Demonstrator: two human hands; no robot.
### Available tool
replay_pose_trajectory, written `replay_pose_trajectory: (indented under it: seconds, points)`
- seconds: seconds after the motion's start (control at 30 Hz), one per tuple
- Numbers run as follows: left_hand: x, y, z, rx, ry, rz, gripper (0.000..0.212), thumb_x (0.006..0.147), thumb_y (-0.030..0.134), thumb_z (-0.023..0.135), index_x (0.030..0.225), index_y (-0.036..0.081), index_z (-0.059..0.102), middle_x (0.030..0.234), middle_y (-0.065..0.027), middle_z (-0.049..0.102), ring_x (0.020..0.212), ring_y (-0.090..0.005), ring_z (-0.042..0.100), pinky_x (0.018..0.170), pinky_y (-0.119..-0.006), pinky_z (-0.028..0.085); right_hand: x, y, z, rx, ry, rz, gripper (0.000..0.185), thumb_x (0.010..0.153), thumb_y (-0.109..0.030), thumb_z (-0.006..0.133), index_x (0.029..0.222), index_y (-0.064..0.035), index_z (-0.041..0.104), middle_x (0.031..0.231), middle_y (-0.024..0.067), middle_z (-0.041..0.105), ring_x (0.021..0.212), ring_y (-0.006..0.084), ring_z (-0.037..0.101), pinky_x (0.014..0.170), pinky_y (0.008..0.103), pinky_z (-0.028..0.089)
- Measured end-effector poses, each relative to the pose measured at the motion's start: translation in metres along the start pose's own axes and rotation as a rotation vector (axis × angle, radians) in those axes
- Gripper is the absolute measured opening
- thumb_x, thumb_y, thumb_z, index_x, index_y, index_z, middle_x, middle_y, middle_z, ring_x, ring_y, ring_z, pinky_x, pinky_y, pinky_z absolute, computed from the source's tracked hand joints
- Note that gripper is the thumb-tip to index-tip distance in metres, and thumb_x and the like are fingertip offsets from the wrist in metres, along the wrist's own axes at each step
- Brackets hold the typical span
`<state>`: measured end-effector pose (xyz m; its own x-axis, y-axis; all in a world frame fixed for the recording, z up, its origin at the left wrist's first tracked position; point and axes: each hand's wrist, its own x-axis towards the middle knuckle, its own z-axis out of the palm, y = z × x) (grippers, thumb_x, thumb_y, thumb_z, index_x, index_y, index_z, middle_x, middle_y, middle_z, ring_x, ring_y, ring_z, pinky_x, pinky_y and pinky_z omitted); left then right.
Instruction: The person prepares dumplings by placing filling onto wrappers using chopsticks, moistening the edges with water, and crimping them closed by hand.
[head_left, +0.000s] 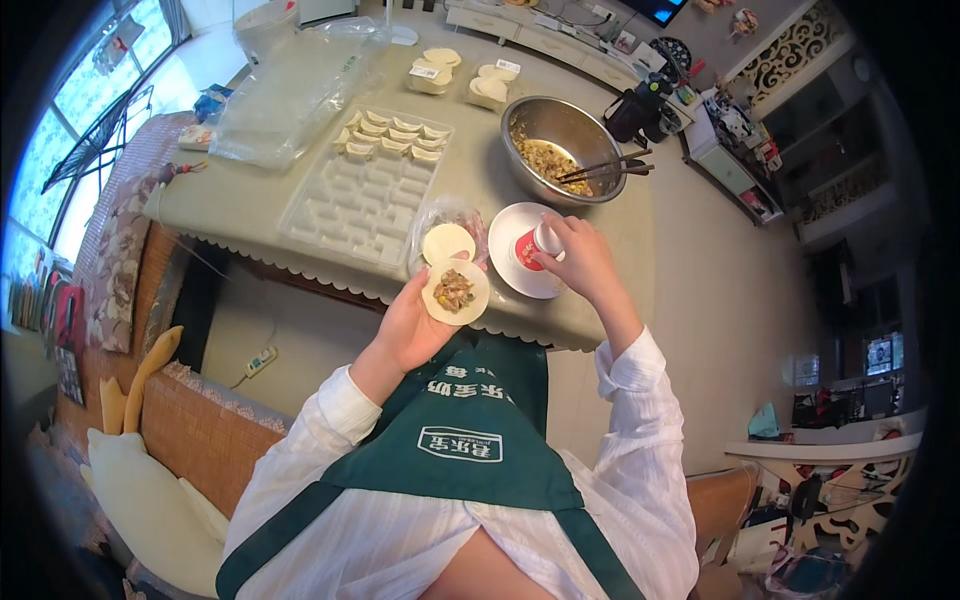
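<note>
On my left hand (412, 322) lies a round dumpling wrapper (481, 298) with a mound of filling (454, 291) at its middle. My right hand (581, 251) has its fingers at the rim of a red and white paper cup (528, 248), which stands on a white plate (506, 274); whether they grip it or dip inside is unclear. Behind my left hand, a stack of wrappers (448, 244) rests in a plastic bag (480, 225). Beyond the plate stands a steel bowl (517, 161) of filling with chopsticks (607, 170). Folded dumplings (401, 136) fill the far part of a clear plastic tray (360, 202).
Two packs of wrappers (429, 77) (491, 86) sit at the table's far side. A large clear plastic bag (277, 105) covers the far left. The scalloped tablecloth edge (300, 266) runs before me; a power strip (260, 362) lies on the floor.
</note>
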<state>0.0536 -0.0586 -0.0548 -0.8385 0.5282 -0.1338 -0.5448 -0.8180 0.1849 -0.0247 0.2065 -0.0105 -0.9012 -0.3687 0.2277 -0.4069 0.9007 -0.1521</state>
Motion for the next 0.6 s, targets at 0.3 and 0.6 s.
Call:
replay_pose_trajectory:
  seconds: [0.3,0.6]
  points:
    - [0.001,-0.004,0.006,0.003,-0.054,0.032,0.05,0.104,0.03,0.025,0.146,0.003,0.03,0.146,-0.0181,0.04,0.134,-0.0287,0.04,0.112,-0.042,0.033,-0.003,0.022,0.006,0.337,0.022,0.165,0.056,0.076,-0.032,0.077,0.121,-0.0035,0.06,0.103,0.0114,0.066,0.095,0.0243,0.063,0.084,0.0367,0.048]
    - [0.021,-0.005,0.013,0.014,-0.007,0.029,0.05,0.104,0.03,0.026,0.145,0.003,0.031,0.145,-0.0186,0.04,0.134,-0.0297,0.04,0.112,-0.043,0.033,-0.024,0.066,0.013,1.051,-0.055,0.677,0.041,0.095,-0.04,0.057,0.119,-0.0064,0.062,0.098,0.0016,0.066,0.084,0.01,0.062,0.076,0.024,0.048]
